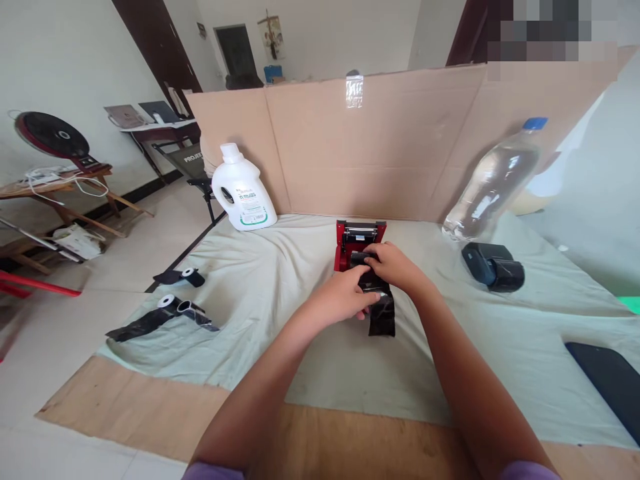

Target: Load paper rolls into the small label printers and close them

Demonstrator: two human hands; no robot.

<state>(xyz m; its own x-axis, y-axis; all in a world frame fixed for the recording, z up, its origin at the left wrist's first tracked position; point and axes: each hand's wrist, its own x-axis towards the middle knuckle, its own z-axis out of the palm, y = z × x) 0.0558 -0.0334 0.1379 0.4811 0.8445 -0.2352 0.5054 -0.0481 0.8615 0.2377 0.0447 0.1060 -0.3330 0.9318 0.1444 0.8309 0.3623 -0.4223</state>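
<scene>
While reaching over the cloth-covered tabletop [340, 380], pinched a black strip [383, 321] in the left hand [345, 293] with a narrow grip of thumb and fingers, at the near side of a red device [341, 257] in the middle. Had the right hand [394, 264] just beyond, with fingertips at a dark roll [357, 256] by that device; could not tell whether gripping or only touching. Saw small black rolls [197, 279] to the left, a white jug [245, 190] far left, a clear bottle [500, 177] far right, and a dark flat object [607, 380] near right.

White jug [244, 190], blue-capped clear bottle [496, 181]
</scene>
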